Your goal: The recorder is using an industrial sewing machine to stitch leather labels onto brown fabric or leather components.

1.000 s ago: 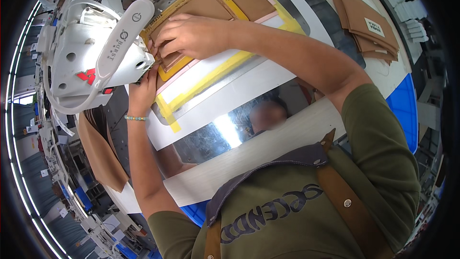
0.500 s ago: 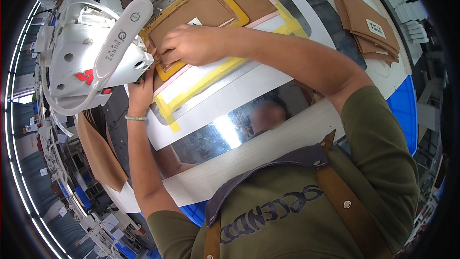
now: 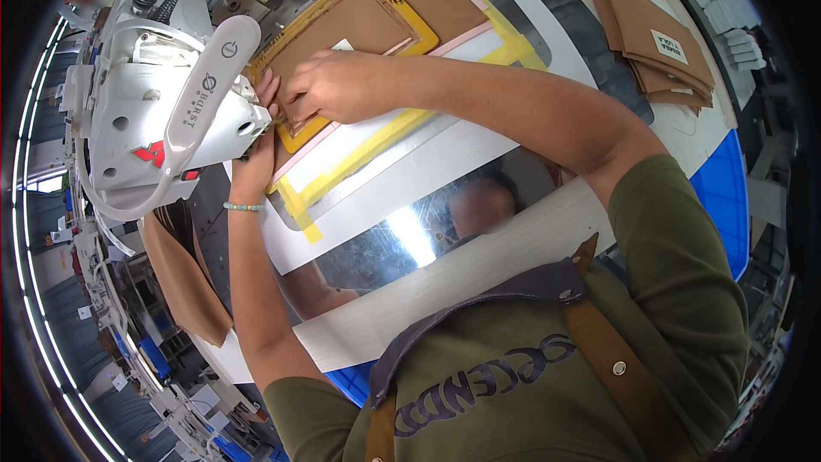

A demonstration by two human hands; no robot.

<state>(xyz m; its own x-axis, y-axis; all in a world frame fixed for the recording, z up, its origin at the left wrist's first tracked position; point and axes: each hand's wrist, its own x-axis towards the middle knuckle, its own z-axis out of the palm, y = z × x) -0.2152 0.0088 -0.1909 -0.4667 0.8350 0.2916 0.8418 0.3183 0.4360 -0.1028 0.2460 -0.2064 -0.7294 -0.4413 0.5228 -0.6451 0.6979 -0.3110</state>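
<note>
A brown panel (image 3: 342, 30) lies inside a yellow frame (image 3: 425, 34) under a white sewing machine head (image 3: 137, 120). My right hand (image 3: 346, 85) rests over the panel's near left part, its bent fingers closed together at the frame's inner edge. What they pinch, if anything, is hidden. A small white label (image 3: 343, 44) shows just beyond its knuckles. Beside the machine head is my left hand (image 3: 260, 154), partly covered by it. Its visible fingers are stretched out and apart next to the panel's left edge, close to my right fingertips.
A white lamp arm (image 3: 209, 85) stands in front of the machine. Yellow tape (image 3: 359, 154) edges the white template sheet. Stacked brown pieces (image 3: 658, 47) lie at the far right, above a blue bin (image 3: 723, 197). A folded brown piece (image 3: 184, 274) hangs at the left.
My left fingers have lifted and spread, showing more beside the machine head. My right hand stays at nearly the same spot. The whole view has shifted slightly.
</note>
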